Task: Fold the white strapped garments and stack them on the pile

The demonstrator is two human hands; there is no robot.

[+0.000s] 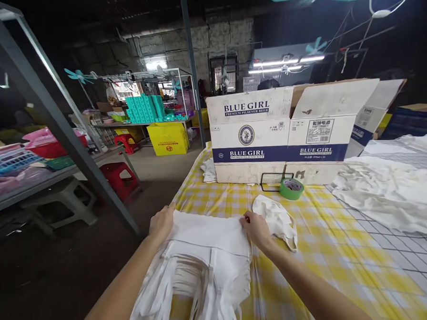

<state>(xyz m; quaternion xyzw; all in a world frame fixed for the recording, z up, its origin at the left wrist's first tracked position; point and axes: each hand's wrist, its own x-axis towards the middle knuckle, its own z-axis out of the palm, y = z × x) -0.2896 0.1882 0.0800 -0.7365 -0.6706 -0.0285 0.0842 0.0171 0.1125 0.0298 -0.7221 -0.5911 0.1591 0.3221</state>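
Note:
A stack of white strappy garments (210, 229) lies on the yellow checked tablecloth (270, 290) in front of me, its long straps hanging toward me. At the far left corner of the top garment, my left hand (162, 223) is closed on the fabric edge. My right hand (257, 230) pinches the opposite far corner, with its fingers curled. Between both hands the upper edge is stretched nearly straight. Just beyond my right hand rests a separate crumpled white garment (273, 216) with a thin strap loop.
A large beer carton (247, 125) stands at the back of the table. Before it sit a green tape roll (291, 189) and a black wire frame (270, 182). White fabric (397, 193) is heaped on the right. A metal post (64, 125) rises at the left.

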